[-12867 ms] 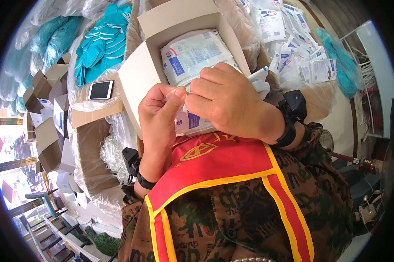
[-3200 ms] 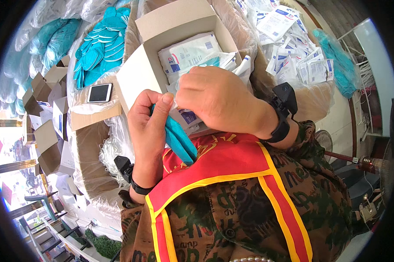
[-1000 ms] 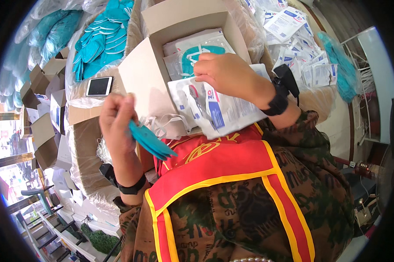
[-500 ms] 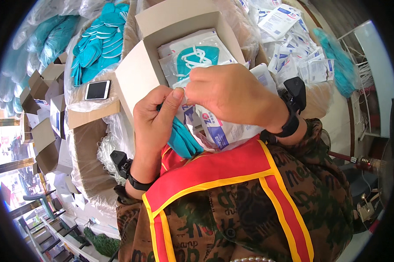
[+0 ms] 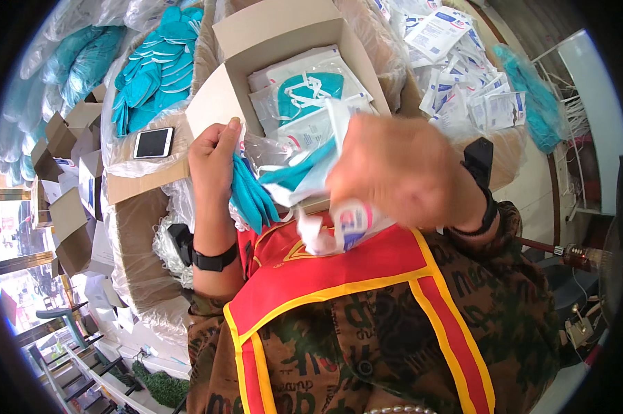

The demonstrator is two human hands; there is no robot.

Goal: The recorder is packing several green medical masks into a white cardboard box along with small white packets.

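Note:
My left hand (image 5: pixel 213 160) is closed, thumb on top, around the upper end of several folded teal face masks (image 5: pixel 253 200) that hang down from it. My right hand (image 5: pixel 404 172) is smeared by motion but curled into a grip. From it hangs a white printed plastic pouch (image 5: pixel 351 219), crumpled and partly blurred. Another teal mask (image 5: pixel 299 172) with a white edge stretches between the two hands, its right end against the pouch; whether it is inside cannot be made out. Just beyond stands an open cardboard box (image 5: pixel 280 33) holding a clear-fronted pouch with a teal mask (image 5: pixel 311 93) and white straps.
Loose teal masks (image 5: pixel 161 62) are heaped in a plastic-lined carton at the far left. A smartphone (image 5: pixel 154 143) lies nearer on cardboard. White printed packets (image 5: pixel 456 76) pile up at the far right, beside bagged teal masks (image 5: pixel 532 96). Open cartons (image 5: pixel 70 200) stand left.
My hands have moved apart: the left one leftward with the masks, the right one rightward and nearer, pulling the pouch along. A teal mask now shows between them.

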